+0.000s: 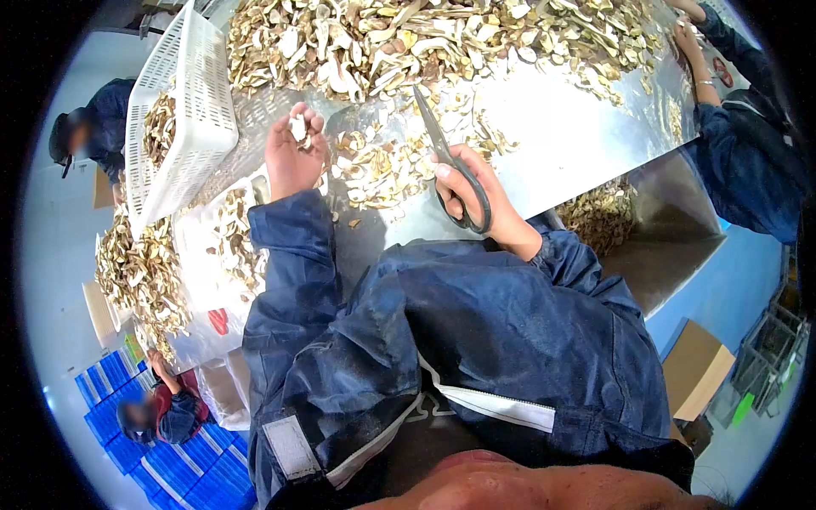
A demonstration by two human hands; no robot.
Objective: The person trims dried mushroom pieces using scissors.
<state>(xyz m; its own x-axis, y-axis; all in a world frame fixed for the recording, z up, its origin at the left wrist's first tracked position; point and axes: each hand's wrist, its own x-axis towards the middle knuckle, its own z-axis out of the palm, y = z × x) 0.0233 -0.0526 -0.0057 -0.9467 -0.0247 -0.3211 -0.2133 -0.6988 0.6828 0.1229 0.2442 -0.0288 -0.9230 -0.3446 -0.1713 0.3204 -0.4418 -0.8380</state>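
Note:
My left hand (294,161) is raised over the table with its fingers curled around a small pale mushroom slice (298,127). In my right hand (489,183) is a pair of scissors (432,121) with black handles, blades together and pointing away from me toward the big heap. Several dried mushroom slices (378,174) lie loosely spread on the metal table between my two hands. Beyond them, a large heap of dried mushroom slices (425,42) covers the far side.
A white perforated basket (200,110) holding slices stands tilted at the left. More slices (144,272) lie on the left table, near two co-workers. Another person's sleeve (739,161) reaches in at the right. Below the metal table's edge (586,174) sits a bin (680,229) containing mushrooms.

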